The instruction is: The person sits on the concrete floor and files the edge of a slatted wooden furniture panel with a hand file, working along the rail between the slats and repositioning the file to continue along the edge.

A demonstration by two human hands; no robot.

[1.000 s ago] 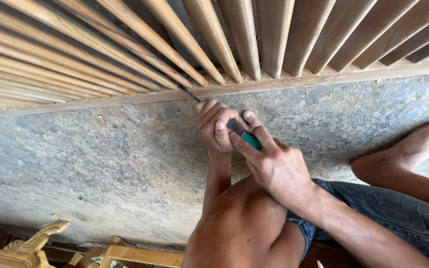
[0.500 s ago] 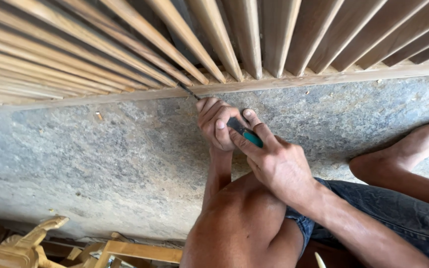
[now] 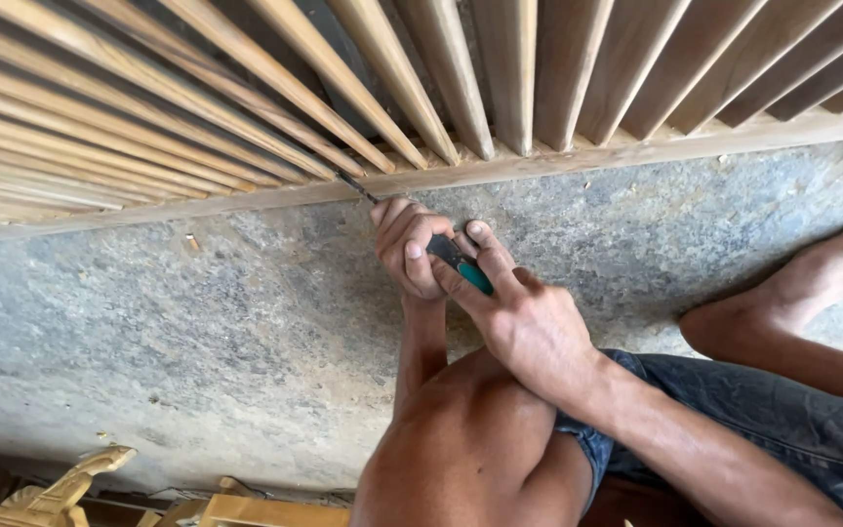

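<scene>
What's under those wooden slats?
The slats stand on a long wooden rail that lies on the grey stone floor. Both hands press a green-handled tool at the rail. Dark gaps hide what is behind.

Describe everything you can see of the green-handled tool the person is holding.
The tool is a slim hand tool with a dark metal shaft and a green handle, only partly visible between the fingers. It lies slanted, its thin tip pressed at the joint where the wooden slats meet the bottom rail. The left hand wraps the shaft near the front; the right hand closes on the handle from behind. What kind of tip it has cannot be told.
</scene>
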